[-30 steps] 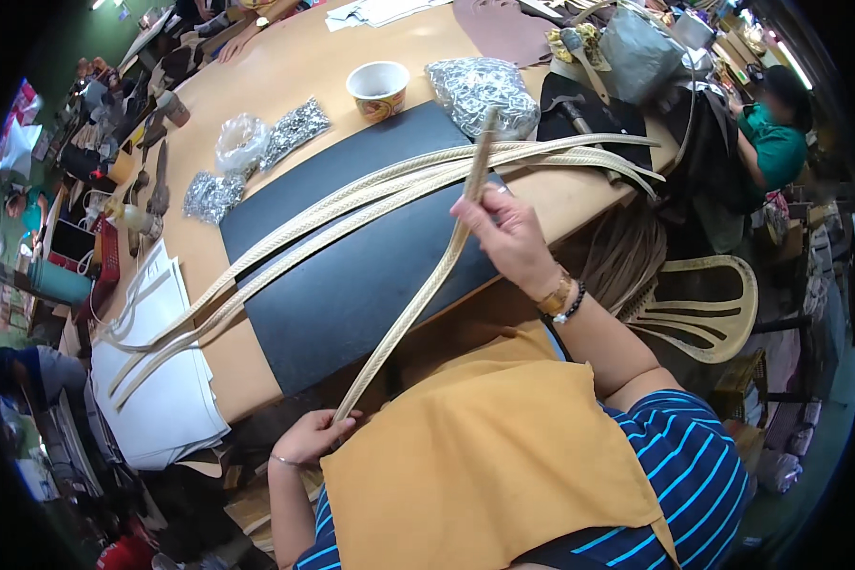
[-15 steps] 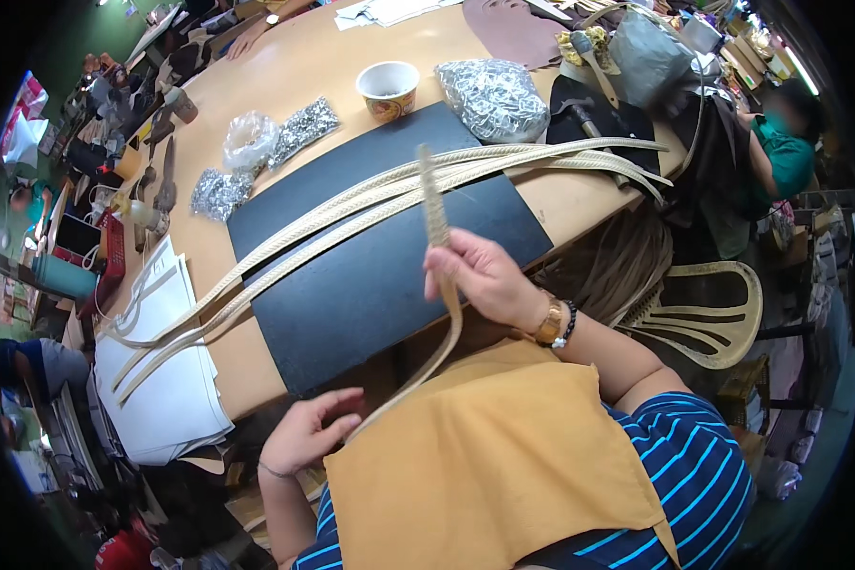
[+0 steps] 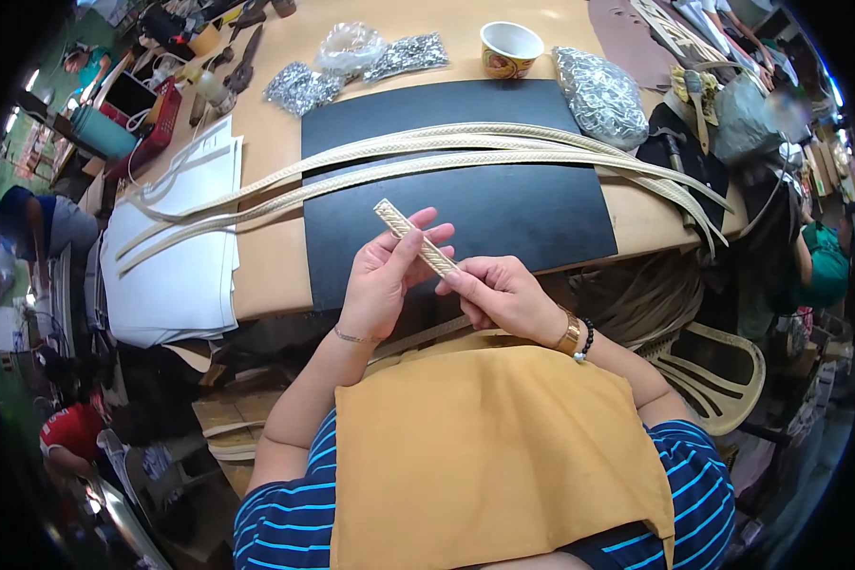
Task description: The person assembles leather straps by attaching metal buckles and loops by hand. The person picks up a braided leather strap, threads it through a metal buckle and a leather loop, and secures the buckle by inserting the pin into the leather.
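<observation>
Both my hands hold a cream braided strap (image 3: 431, 255) above the near edge of the dark mat (image 3: 465, 220). My left hand (image 3: 378, 280) pinches it between thumb and fingers, and the flat end sticks out beyond the thumb. Lower on the same strap, my right hand (image 3: 505, 296) grips it with thumb and fingers. Part of its length hangs below my hands, over the yellow apron (image 3: 503, 427). Several similar cream braided straps (image 3: 370, 179) lie across the mat from left to right.
White paper sheets (image 3: 171, 294) lie under the straps' left ends. Behind the mat are bags of metal pieces (image 3: 406, 55), a paper cup (image 3: 511, 65) and a larger bag of metal pieces (image 3: 598, 100). A hammer (image 3: 674, 147) and brush (image 3: 698, 109) lie right. A plastic chair (image 3: 708, 370) stands nearby.
My left hand has risen from beside the apron and taken hold of the strap near its end. My right hand has lowered and slid along it. The view has turned rightward.
</observation>
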{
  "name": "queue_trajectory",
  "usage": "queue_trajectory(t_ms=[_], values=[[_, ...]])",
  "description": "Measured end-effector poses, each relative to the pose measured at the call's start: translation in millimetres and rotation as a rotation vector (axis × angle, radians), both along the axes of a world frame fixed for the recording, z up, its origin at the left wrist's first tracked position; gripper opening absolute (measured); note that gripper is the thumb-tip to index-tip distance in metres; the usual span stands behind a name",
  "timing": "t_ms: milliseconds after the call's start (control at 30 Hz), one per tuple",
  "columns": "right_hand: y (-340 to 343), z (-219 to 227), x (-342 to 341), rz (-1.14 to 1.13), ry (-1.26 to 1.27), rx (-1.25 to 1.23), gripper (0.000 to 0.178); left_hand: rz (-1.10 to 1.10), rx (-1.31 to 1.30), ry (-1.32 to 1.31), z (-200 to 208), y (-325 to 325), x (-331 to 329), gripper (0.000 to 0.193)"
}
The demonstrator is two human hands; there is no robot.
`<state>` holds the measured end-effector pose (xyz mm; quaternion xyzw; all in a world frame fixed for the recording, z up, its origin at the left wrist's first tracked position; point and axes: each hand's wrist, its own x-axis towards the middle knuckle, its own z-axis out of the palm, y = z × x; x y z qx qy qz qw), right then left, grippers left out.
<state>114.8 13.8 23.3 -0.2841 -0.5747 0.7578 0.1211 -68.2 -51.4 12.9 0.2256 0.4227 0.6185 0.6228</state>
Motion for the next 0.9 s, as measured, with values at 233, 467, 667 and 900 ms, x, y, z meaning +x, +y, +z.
queue_trajectory(t_ms=[233, 467, 667, 900], values=[[2, -1, -2, 0.015, 0.015, -0.108, 0.036, -0.002, 0.006, -0.034, -5, -3, -2, 0.042], [-1, -5, -7, 0.028, 0.013, -0.512, 0.034, -0.075, 0.15, -0.419, -8, -4, -3, 0.033], [-5, -13, -13, -0.062, 0.03, -0.331, 0.019, -0.068, 0.243, -0.551, -14, -3, 0, 0.031], [-9, -16, -15, -0.054, 0.038, -0.091, 0.02, -0.077, 0.247, -0.778, -24, -1, -1, 0.035]])
